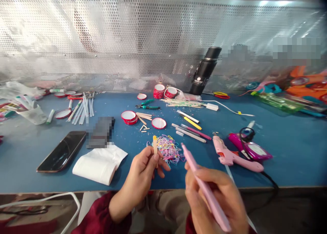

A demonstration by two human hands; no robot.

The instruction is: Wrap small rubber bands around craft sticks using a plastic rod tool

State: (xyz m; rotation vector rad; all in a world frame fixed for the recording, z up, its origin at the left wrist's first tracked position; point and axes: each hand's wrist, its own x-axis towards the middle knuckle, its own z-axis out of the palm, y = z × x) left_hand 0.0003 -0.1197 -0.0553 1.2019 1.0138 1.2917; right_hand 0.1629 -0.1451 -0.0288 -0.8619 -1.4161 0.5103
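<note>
Right hand (224,191), large at the lower right of the frame, pinches a pink pen (209,198), tip toward upper left. At lower centre, the left hand (143,169) pinches a short yellow-tipped stick (155,146) near a pile of coloured bands (170,147) on the blue desk (22,149). Beyond lie red-rimmed lids (158,123); farther, upper right of centre, a black bottle (206,68) and a perforated screen (114,40).

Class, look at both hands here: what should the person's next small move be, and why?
Probably bring the pink pen to the small stick, just below its yellow tip: the right hand holds the pen apart from the stick, while the left hand pinches the stick with that tip exposed.
</note>
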